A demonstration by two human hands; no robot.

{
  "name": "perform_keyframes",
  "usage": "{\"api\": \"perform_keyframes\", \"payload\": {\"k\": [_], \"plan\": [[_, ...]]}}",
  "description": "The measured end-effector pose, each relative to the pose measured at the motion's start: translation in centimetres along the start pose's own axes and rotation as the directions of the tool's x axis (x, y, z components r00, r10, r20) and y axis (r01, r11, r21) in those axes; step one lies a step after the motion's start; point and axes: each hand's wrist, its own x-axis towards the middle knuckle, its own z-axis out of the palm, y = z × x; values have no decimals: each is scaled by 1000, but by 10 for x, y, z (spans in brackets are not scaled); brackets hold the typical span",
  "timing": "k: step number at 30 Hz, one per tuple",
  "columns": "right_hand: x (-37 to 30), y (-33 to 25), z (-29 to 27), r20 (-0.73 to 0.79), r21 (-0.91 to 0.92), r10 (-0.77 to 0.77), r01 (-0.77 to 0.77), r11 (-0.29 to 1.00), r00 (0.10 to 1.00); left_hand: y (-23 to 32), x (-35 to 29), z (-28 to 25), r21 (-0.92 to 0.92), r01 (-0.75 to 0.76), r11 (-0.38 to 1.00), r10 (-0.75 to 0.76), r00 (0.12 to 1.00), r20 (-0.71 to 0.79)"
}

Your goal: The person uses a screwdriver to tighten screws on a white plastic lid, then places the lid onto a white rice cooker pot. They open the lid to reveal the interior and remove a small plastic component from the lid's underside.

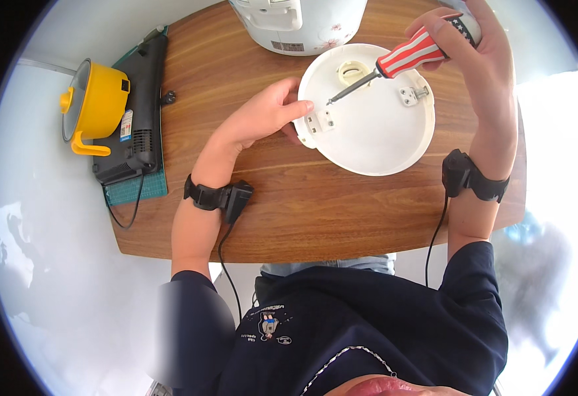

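Observation:
A round white plastic lid (pixel 375 145) lies over the wooden table, its inner side facing up. My left hand (pixel 272 115) grips its left rim, with the thumb on top and the other fingers partly hidden beneath. In my right hand (pixel 474 49) is a screwdriver (pixel 408 56) with a red-and-white striped handle and a dark, starred end. Its shaft slants down to the left, and the tip is close above a small white hinge bracket (pixel 325 120) near my left thumb. Whether the tip touches anything I cannot tell. A second bracket (pixel 409 96) with a metal pin sits at the lid's right side.
A white rice cooker body (pixel 302 26) with a flower print stands at the table's far edge. On the left, a yellow pot (pixel 101 99) rests on a black appliance (pixel 130 142) over a green cutting mat (pixel 147 188). Both forearms wear black straps with cables hanging down.

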Motion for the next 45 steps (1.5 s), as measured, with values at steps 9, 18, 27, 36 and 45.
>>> {"api": "perform_keyframes", "payload": {"k": [9,18,27,36,45], "plan": [[-24,-22,16,57,-333,-165,174,927,985,-16,10,27,-143,-188,972,172,978,-117],[-37,-9,21,111,-245,-371,388,889,922,-20,12,30,-157,-156,975,135,982,-132],[-31,-15,23,208,-359,-551,587,726,808,-21,13,30,-166,-191,968,169,976,-138],[-37,-22,26,277,-239,-436,501,832,856,-20,11,36,-158,-224,962,199,967,-160],[-22,6,35,321,114,-613,613,782,722,-31,19,31,-136,-238,962,213,961,-175]]}}
